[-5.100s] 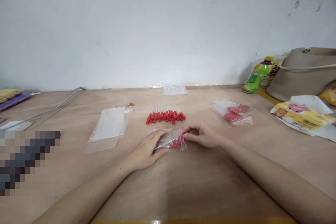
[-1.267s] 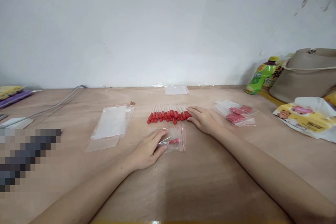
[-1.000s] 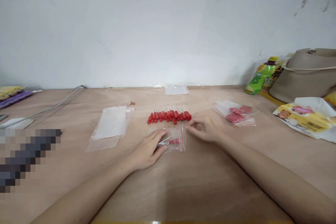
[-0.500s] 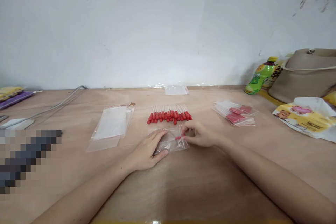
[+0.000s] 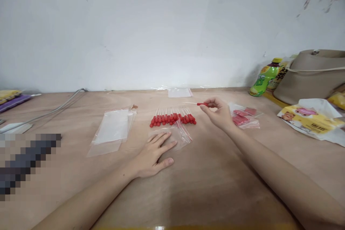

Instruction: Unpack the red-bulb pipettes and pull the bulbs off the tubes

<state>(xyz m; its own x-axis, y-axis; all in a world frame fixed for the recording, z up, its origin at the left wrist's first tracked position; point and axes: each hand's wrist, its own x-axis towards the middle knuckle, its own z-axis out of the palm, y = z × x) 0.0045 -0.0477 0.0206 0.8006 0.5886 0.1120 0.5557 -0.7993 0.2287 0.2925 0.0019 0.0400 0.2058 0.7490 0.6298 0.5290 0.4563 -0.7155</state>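
Observation:
My left hand [image 5: 155,153] lies flat with its fingers spread, pressing on a clear zip bag [image 5: 180,140] whose red-striped mouth faces right. No stick can be made out inside that bag. Raised above the table, my right hand [image 5: 217,110] pinches a red-headed stick [image 5: 199,104] by its red end. Its thin pale shaft points left. Behind the zip bag, several similar red-headed sticks [image 5: 172,118] lie side by side in a row, red ends toward me.
Flat zip bags [image 5: 111,127] lie on the left, another bag [image 5: 180,92] by the wall. Bags with red contents [image 5: 244,116] are at right, near a printed wrapper [image 5: 309,118], a green bottle [image 5: 264,79] and a beige bag [image 5: 309,82]. A grey cable [image 5: 61,107] runs along the left.
My right hand has moved from the zip bag's mouth up and to the right, carrying the red-headed stick. The fingers of my left hand have spread flatter over the bag.

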